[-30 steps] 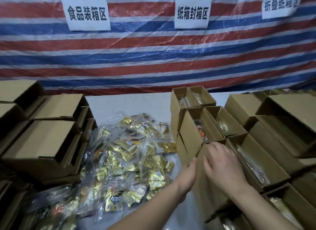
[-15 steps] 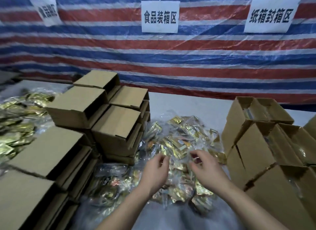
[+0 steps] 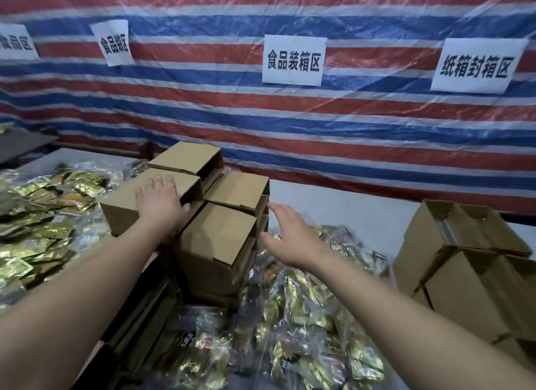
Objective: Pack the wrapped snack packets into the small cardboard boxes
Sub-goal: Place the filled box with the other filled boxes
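1. Nearest me, a heap of gold snack packets [image 3: 293,331] in clear wrap lies on the table [image 3: 333,204], between my two forearms and out past the right one
2. My right hand [image 3: 290,238] hovers above that heap just beside the stack of closed boxes [image 3: 214,244]; its fingers [image 3: 275,211] are straight and spread apart, holding nothing
3. My left hand [image 3: 159,206] rests palm-down on the top box [image 3: 121,206] of the left stack, fingers flat and slightly apart, thumb at the box's right edge
4. Right of the heap stand open-topped boxes [image 3: 461,262]; what they hold I cannot tell
5. A second spread of gold packets [image 3: 37,215] lies left of the stacks
6. Behind everything hangs a red, white and blue striped tarp [image 3: 290,128] with white paper signs [image 3: 293,60]
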Motion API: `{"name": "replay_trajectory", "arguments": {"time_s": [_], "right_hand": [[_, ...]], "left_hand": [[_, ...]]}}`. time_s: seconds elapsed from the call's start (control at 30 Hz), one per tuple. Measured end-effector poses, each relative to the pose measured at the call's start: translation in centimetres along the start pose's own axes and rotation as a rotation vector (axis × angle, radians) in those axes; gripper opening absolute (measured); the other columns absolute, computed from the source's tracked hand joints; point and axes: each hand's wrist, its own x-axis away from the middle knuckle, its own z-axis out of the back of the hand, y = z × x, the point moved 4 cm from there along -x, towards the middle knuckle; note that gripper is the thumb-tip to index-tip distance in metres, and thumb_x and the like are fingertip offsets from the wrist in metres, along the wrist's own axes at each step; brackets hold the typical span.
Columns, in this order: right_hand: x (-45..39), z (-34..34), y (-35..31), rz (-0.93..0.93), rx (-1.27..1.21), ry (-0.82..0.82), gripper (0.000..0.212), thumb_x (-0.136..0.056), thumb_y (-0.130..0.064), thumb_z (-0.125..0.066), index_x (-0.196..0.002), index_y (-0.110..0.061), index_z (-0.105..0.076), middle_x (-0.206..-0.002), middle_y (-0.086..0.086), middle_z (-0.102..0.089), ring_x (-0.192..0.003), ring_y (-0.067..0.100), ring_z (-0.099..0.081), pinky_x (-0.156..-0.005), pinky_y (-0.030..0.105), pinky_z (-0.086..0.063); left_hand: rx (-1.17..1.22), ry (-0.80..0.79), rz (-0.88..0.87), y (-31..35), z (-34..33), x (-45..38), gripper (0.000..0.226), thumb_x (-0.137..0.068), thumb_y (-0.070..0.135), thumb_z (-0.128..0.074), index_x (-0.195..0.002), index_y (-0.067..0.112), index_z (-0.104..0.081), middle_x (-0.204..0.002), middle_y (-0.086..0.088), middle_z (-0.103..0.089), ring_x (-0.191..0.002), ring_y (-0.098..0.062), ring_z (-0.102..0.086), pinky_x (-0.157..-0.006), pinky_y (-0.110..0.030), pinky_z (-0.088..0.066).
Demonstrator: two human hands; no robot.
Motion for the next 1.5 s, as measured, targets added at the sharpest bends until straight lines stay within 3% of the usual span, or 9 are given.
{"name": "replay_trajectory", "arguments": {"time_s": [0.3,0.43,0.67,0.77,0.87,0.97,1.17,1.33,1.5], "right_hand": [[-3.3,3.2,-2.8,0.047,0.049,0.042,0.066,-0.098,-0.034,-0.051,-0.155,-0.015,-0.023,-0.159,0.004,-0.027,-0.146,0.022,-0.026,-0.118,0.035,-0.023],[-3.1,4.6,-3.1,0.065,0.026,0.093,0.065,-0.098,-0.033,-0.052,-0.154,-0.015,-0.026,-0.158,0.004,-0.029,-0.144,0.021,-0.028,-0.117,0.035,-0.023],[-2.4,9.0,-4.3,0.129,-0.062,0.177,0.071,-0.091,-0.027,-0.061,-0.153,-0.020,-0.028,-0.156,0.002,-0.031,-0.142,0.020,-0.032,-0.117,0.039,-0.030],[-0.7,9.4,-3.2,0.116,0.134,0.038,0.047,-0.088,-0.022,-0.060,-0.134,-0.024,-0.054,-0.133,0.000,-0.055,-0.122,0.019,-0.053,-0.097,0.034,-0.048],[3.4,8.6,0.0,0.098,0.340,-0.058,0.005,-0.085,-0.026,-0.056,-0.085,-0.031,-0.059,-0.086,-0.006,-0.060,-0.085,0.018,-0.058,-0.067,0.030,-0.044],[9.2,6.2,5.2,-0.016,0.363,-0.070,0.012,-0.076,-0.035,-0.046,-0.067,-0.027,-0.044,-0.073,-0.007,-0.052,-0.074,0.019,-0.052,-0.063,0.032,-0.043],[22.4,-4.9,15.5,-0.391,0.213,-0.244,0.018,-0.081,-0.035,-0.046,-0.066,-0.026,-0.043,-0.070,-0.009,-0.051,-0.072,0.013,-0.053,-0.054,0.021,-0.036],[28.1,-12.5,18.8,-0.568,0.074,-0.330,0.013,-0.086,-0.034,-0.048,-0.096,-0.031,-0.054,-0.113,-0.003,-0.063,-0.108,0.019,-0.061,-0.080,0.027,-0.045],[29.4,-14.8,19.9,-0.559,0.031,-0.333,0.011,-0.088,-0.030,-0.049,-0.098,-0.029,-0.053,-0.117,-0.003,-0.060,-0.109,0.017,-0.059,-0.087,0.028,-0.046]], "left_hand": [[-0.077,-0.051,-0.017,-1.3,-0.6,0.7,0.053,-0.093,0.009,-0.041,-0.145,0.009,-0.034,-0.147,-0.009,-0.041,-0.137,-0.029,-0.037,-0.110,-0.051,-0.034],[0.004,0.073,-0.038,-1.8,4.8,2.3,0.034,-0.091,0.003,-0.047,-0.123,0.011,-0.055,-0.119,-0.012,-0.061,-0.108,-0.031,-0.060,-0.084,-0.044,-0.053],[0.424,0.047,-0.292,2.5,13.1,9.6,0.028,-0.096,0.019,-0.057,-0.122,0.026,-0.067,-0.117,-0.001,-0.066,-0.108,-0.021,-0.060,-0.089,-0.033,-0.050],[0.590,-0.088,-0.414,6.0,12.5,12.9,0.025,-0.096,0.025,-0.060,-0.120,0.027,-0.068,-0.113,0.006,-0.065,-0.100,-0.007,-0.059,-0.081,-0.021,-0.047],[0.714,-0.243,-0.511,9.4,10.1,16.1,0.018,-0.097,0.025,-0.059,-0.109,0.036,-0.068,-0.100,0.014,-0.065,-0.089,0.000,-0.058,-0.072,-0.015,-0.046],[0.789,-0.395,-0.600,12.6,5.7,20.0,0.015,-0.097,0.025,-0.059,-0.099,0.034,-0.071,-0.091,0.019,-0.067,-0.086,0.007,-0.060,-0.067,-0.008,-0.045],[0.720,-0.684,-0.664,17.3,-8.4,30.5,0.017,-0.096,0.025,-0.059,-0.104,0.019,-0.074,-0.097,0.007,-0.072,-0.088,-0.003,-0.061,-0.075,-0.014,-0.043],[0.629,-0.773,-0.729,17.8,-16.2,34.8,0.017,-0.096,0.021,-0.057,-0.099,0.013,-0.072,-0.103,-0.004,-0.072,-0.097,-0.014,-0.061,-0.080,-0.020,-0.040],[0.570,-0.731,-0.745,18.0,-19.1,35.7,0.020,-0.097,0.030,-0.051,-0.102,0.021,-0.069,-0.105,0.003,-0.070,-0.097,-0.014,-0.061,-0.082,-0.023,-0.044]]}}
